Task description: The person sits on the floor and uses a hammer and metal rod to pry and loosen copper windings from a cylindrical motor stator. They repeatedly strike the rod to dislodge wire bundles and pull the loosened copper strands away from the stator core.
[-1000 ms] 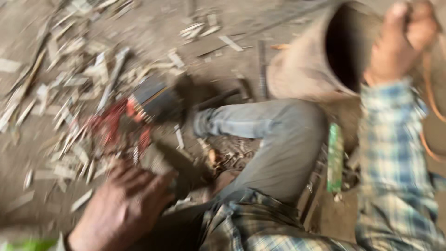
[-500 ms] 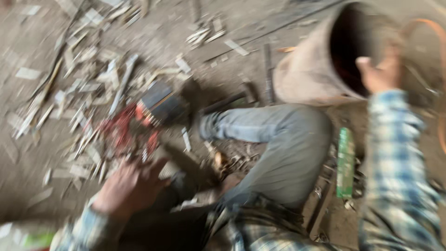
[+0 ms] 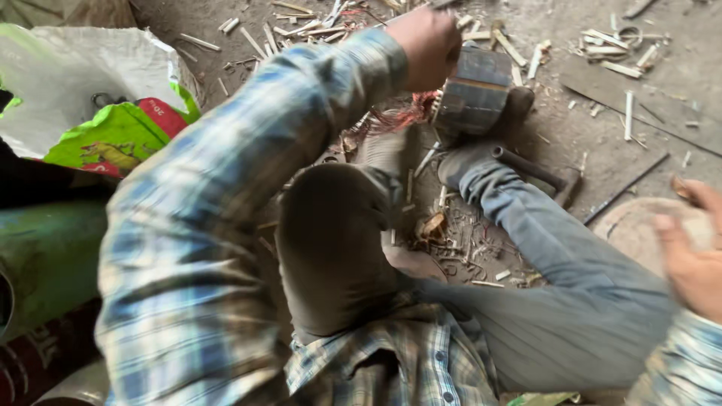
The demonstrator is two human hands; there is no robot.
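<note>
I sit on a dirt floor with my knees bent, in grey trousers (image 3: 571, 301) and a plaid shirt. A dark block-shaped motor stator (image 3: 474, 94) with reddish copper wires (image 3: 402, 119) spilling from its end lies between my feet. My left hand (image 3: 429, 45) is closed in a fist at the stator's top near edge, above the wires. My right hand (image 3: 692, 259) is blurred at the right edge, its fingers apart and nothing seen in it. It hovers beside a round brownish object (image 3: 632, 225).
Pale wood slivers (image 3: 617, 41) and scraps litter the ground. A dark metal bar (image 3: 530, 165) lies by my foot, and a thin rod (image 3: 624, 188) to its right. A white sack (image 3: 68, 83), a green-red bag (image 3: 113, 139) and a green cylinder (image 3: 45, 256) stand at the left.
The view has swung left. My left hand rose from low near the ground to the stator. My right hand came down from the big pipe's rim to the lower right.
</note>
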